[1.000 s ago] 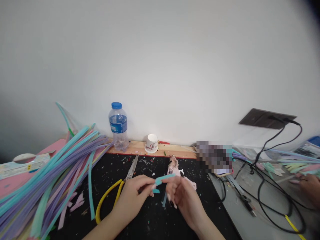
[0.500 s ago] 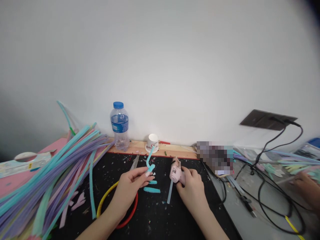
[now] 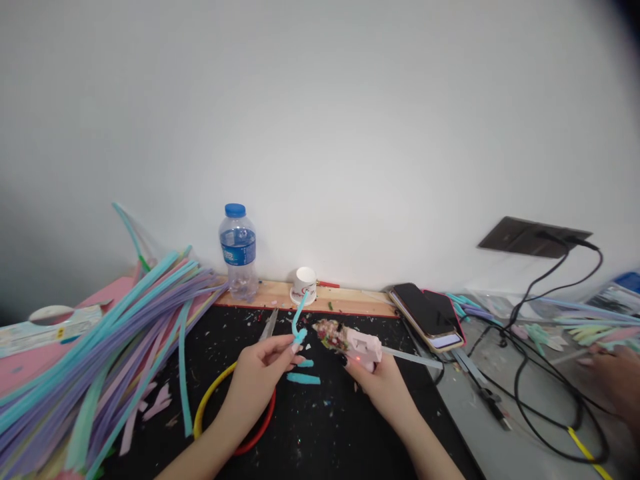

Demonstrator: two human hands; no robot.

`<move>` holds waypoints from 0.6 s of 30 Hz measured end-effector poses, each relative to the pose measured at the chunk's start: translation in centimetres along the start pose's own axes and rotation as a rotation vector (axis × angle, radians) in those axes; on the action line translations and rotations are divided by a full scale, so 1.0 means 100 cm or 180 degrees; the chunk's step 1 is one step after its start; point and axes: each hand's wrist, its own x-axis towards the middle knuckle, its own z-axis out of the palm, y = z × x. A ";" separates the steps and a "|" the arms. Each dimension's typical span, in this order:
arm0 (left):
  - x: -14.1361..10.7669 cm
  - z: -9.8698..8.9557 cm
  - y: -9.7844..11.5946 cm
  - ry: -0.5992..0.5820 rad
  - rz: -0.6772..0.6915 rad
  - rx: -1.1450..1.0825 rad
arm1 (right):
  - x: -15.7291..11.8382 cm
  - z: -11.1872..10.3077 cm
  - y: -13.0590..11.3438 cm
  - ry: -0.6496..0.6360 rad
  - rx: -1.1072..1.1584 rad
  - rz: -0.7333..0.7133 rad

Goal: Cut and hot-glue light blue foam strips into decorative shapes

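Between the fingertips of my left hand (image 3: 267, 367) is a turquoise pipe cleaner (image 3: 300, 327), bent and bunched near the grip, its thin end pointing up. My right hand (image 3: 383, 383) is wrapped round a pale pink hot glue gun (image 3: 363, 348), lifted over the black mat. The gun's crusted nozzle points left, close to the pipe cleaner but apart from it. A clear glue stick (image 3: 413, 357) juts from its rear. Cut turquoise pieces (image 3: 303, 379) lie below, by my left hand. Scissors (image 3: 240, 400) with yellow and red handles lie partly under my left forearm.
A heap of pastel pipe cleaners (image 3: 125, 340) covers the left side. A water bottle (image 3: 239, 253) and a paper cup (image 3: 305, 285) stand by the wall. Phones (image 3: 427, 313) and black cables (image 3: 525, 373) lie at right, near another person's hand (image 3: 607, 373).
My right hand has raised the glue gun and turned it, so its nozzle swings left toward the pipe cleaner and the glue stick points right. My left hand has barely moved.
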 end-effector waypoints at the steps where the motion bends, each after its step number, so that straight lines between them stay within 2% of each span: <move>1: 0.000 0.000 0.000 -0.0005 0.0000 -0.0002 | -0.001 0.001 0.000 -0.0032 0.0124 -0.0075; 10: 0.000 0.000 0.001 -0.0052 0.0035 -0.0007 | -0.002 0.004 0.000 -0.0197 0.0635 -0.0116; 18: 0.001 0.000 0.000 -0.0027 -0.0020 -0.0092 | -0.001 0.002 0.000 -0.0093 0.1177 -0.0036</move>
